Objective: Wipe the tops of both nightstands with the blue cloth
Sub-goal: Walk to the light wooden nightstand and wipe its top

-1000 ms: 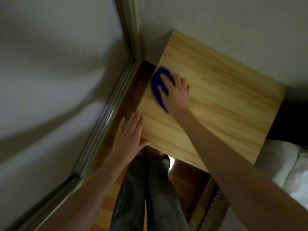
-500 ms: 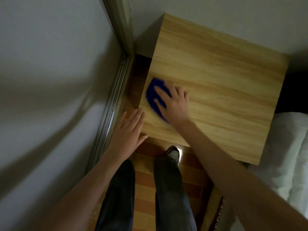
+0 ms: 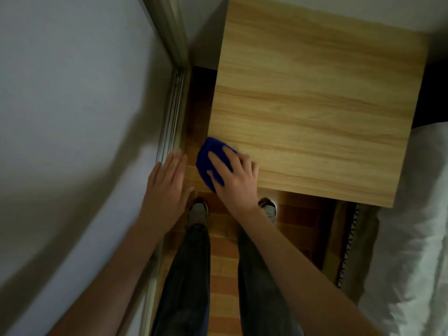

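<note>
Pressing the blue cloth [image 3: 210,159] flat under spread fingers, the right hand [image 3: 238,180] sits at the 7 o'clock corner of the nightstand tabletop [image 3: 315,105], with the cloth overhanging the edge. The left hand [image 3: 167,185], flat and holding nothing, hovers just beside it at 9 o'clock. This top looks nearly covered (no streaks show either way). The second nightstand is out of view and, I judge, yet to be wiped.

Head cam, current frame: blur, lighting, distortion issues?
Head view: dim, warm light, no glare on the nightstand top; left hand and the wall beside it are motion-smeared; right hand on the blue cloth is sharper; shadows on the wall bow toward the frame edge, wide-angle style.
</note>
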